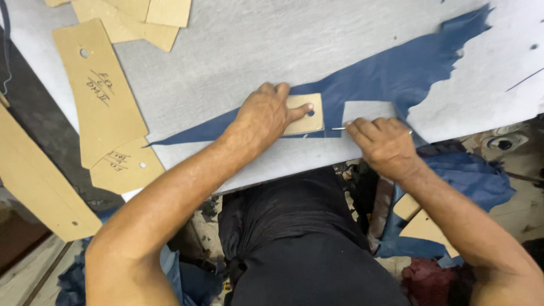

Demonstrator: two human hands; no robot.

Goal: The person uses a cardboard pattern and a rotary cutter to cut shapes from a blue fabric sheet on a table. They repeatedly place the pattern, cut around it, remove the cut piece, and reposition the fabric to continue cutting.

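Observation:
A long piece of dark blue leather (396, 71) lies across the grey cutting board (255, 45). My left hand (263, 116) presses a small tan cardboard pattern (309, 105) flat on the leather, one fingertip beside its hole. My right hand (382, 144) is closed around a thin metal blade (338, 128), whose tip touches the leather just right of the pattern. A rectangular notch in the leather (365, 110) shows bare board by the blade.
Several larger cardboard patterns (99, 93) lie on the left of the board, more at the top left (141, 17). Blue leather scraps (470, 175) and cardboard pieces (422, 226) are piled below the board's near edge at the right.

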